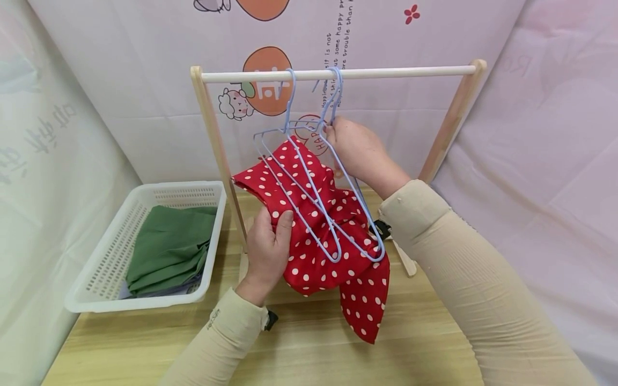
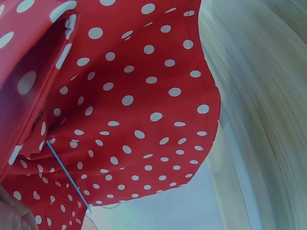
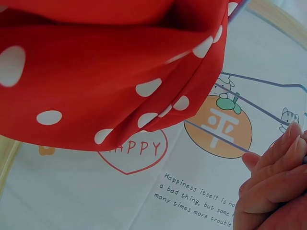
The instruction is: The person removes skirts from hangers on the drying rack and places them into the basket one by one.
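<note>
A red cloth with white polka dots [image 1: 314, 276] hangs bunched below the rod, and its lower corner droops over the table. My left hand [image 1: 267, 249] pinches its left edge, thumb on top and fingers hidden behind. Two or more light blue wire hangers [image 1: 339, 256] hang by their hooks, their lower parts crossing in front of the cloth. At the neck of the right-hand hanger, my right hand [image 1: 359, 147] grips the wire; fingers curl there in the right wrist view. Whether the cloth is on any hanger, I cannot tell.
The hangers' white rod [image 1: 405, 73] spans a wooden rack with side posts [image 1: 212, 134]. To the left, a white plastic basket [image 1: 92, 273] holds folded green cloth [image 1: 174, 246] over a greyish piece. Underneath is a wood-grain table [image 1: 309, 354]; printed white sheets [image 1: 386, 37] surround it.
</note>
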Tool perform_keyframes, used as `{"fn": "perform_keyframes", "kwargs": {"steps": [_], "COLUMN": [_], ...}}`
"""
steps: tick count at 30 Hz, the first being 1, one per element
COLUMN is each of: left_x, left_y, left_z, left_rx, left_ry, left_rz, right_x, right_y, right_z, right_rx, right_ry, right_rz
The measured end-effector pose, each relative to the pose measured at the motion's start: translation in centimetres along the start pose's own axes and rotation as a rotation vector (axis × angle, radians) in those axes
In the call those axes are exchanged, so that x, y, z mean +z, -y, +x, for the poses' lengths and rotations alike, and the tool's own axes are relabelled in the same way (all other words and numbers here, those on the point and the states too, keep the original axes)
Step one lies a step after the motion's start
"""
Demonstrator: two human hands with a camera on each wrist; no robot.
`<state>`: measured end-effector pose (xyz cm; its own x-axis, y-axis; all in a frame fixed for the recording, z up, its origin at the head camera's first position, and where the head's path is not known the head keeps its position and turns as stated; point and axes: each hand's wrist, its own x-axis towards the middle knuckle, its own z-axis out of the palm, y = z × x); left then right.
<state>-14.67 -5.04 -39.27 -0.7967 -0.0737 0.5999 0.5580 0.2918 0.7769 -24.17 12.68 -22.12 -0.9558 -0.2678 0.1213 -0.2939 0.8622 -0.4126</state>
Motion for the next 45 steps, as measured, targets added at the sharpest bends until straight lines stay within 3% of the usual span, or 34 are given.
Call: {"fn": "perform_keyframes", "kwargs": {"steps": [9,18,30,45], "left_x": [-0.3,-0.7,-1.5,-2.7], "left_y": [-0.3,-0.9,-1.3,-1.3], "left_z": [-0.2,-0.3,-0.8,-1.7], "left_rx": [0.027,0.062,0.088,0.139], "left_ry": [-0.014,-0.016,-0.024,-0.042], "left_rz": [0.017,0.031,0.017,0.059], "right_x": [-0.1,-0.4,-0.3,-0.1], "right_y": [0.4,0.8,1.2,0.6], "right_z": [0.2,0.4,0.2,0.2], "right_rx": [0.023,0.048,0.109,0.03], "right_ry": [0.024,0.058,0.057,-0.005], "right_rz": [-0.022,-0.119,-0.054,-0.044]}}
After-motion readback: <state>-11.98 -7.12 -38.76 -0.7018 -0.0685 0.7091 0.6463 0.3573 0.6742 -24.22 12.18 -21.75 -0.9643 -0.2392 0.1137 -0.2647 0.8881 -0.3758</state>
